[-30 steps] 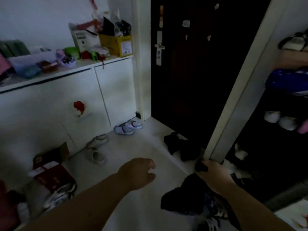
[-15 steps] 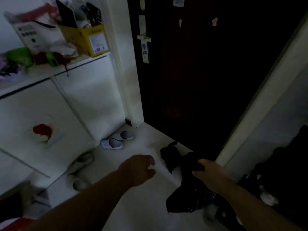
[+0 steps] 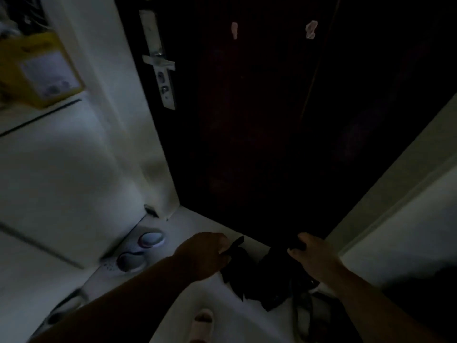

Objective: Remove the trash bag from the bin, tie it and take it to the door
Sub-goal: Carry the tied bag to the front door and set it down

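At the far left a yellow box (image 3: 37, 70) sits on the white cabinet (image 3: 61, 169), and two small slippers (image 3: 141, 251) lie on the pale floor (image 3: 197, 219) at its foot. My left hand (image 3: 205, 253) is closed on a dark flap that, as far as this dim light lets me judge, belongs to the black trash bag (image 3: 267, 276). The bag hangs low between my hands, just in front of the dark door (image 3: 259, 120), whose handle plate (image 3: 160, 63) is up at the left edge. My right hand (image 3: 314, 256) is clenched around the bag's bunched top. I cannot see a knot, so if the neck is loose, setting the bag down could let it gape and spill. My left-hand pinch is on a thin scrap of plastic; pulling it sideways could tear it. Another slipper (image 3: 202, 323) and some dark clutter lie underfoot, so a careless step forward could trip me. Dropping the bag flush against the door would block its swing.
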Tool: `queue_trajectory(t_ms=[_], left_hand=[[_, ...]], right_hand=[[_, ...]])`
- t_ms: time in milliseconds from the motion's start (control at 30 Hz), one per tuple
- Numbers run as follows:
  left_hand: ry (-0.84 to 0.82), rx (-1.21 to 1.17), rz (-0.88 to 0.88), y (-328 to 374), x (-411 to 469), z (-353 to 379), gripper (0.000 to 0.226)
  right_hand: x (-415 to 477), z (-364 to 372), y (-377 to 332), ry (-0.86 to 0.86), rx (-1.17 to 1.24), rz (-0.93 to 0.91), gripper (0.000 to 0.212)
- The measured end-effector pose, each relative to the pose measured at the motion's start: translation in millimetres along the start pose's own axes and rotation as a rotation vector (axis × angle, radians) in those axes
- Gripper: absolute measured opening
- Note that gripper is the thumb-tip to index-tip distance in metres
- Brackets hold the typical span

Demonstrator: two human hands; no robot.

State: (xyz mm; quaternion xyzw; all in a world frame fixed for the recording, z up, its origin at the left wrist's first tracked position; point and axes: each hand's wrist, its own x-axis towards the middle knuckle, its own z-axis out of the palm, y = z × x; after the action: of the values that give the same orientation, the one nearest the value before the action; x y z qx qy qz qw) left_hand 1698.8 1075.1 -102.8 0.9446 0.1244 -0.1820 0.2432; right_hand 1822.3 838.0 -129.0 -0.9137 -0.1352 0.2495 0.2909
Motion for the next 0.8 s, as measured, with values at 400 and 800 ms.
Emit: queue_trajectory(t_ms=[400,800], left_hand=[[-0.090,-0.109,0.008,-55.8,163.7,-0.3,0.042],[-0.194,-0.193,-0.073,-91.7,285.4,107.8,0.037]], right_hand=[[159.5,59.7,32.6,0.033,0.151,0.353,0.050],[278.9,164.4,106.6,-0.032,0.194,0.348,0.038]])
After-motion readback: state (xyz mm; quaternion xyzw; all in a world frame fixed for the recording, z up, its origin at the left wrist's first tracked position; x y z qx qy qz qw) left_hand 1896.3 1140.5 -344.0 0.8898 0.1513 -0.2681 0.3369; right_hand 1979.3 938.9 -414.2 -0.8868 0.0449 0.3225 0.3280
